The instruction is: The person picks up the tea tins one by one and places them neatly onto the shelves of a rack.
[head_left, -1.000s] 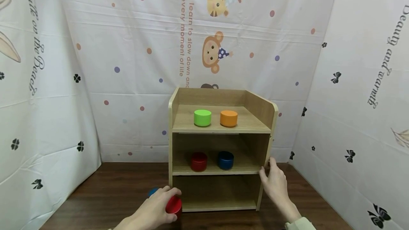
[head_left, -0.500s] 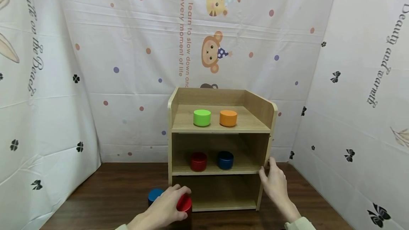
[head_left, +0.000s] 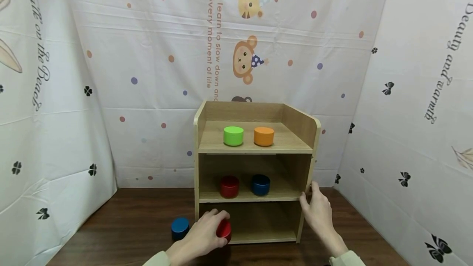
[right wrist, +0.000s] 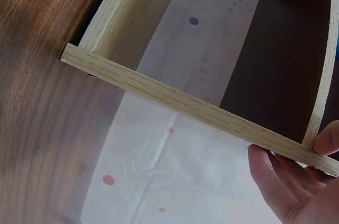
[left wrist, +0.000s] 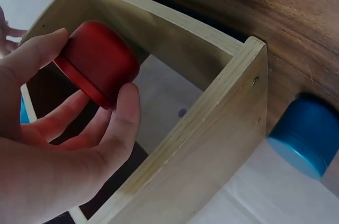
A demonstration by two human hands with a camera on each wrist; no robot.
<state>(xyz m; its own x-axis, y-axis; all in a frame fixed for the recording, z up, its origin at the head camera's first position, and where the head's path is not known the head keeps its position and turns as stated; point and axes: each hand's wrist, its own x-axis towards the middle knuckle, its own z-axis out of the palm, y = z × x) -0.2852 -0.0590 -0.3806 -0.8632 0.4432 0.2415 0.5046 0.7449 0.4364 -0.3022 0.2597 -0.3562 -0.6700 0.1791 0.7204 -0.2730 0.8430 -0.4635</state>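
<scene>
My left hand (head_left: 199, 236) grips a small red round tin (head_left: 224, 231) in front of the bottom compartment of the wooden shelf (head_left: 255, 151). In the left wrist view, thumb and fingers hold the red tin (left wrist: 100, 62) around its sides, tilted, near the side panel (left wrist: 212, 123). My right hand (head_left: 317, 212) holds the shelf's right side panel at middle-board height. The right wrist view shows its thumb and fingers on either side of that panel's edge (right wrist: 185, 102). A blue round tin (head_left: 180, 228) stands on the table left of the shelf, behind my left hand.
A green round tin (head_left: 233, 136) and an orange one (head_left: 264, 136) stand on the top board. The middle board holds a dark red tin (head_left: 230, 186) and a dark blue one (head_left: 260, 185). Printed cloth (head_left: 148, 143) hangs behind the brown table (head_left: 140, 212) and along both sides.
My left hand has carried the red tin rightward and slightly up to the bottom compartment's front, uncovering the blue tin on the table. My right hand stays on the side panel.
</scene>
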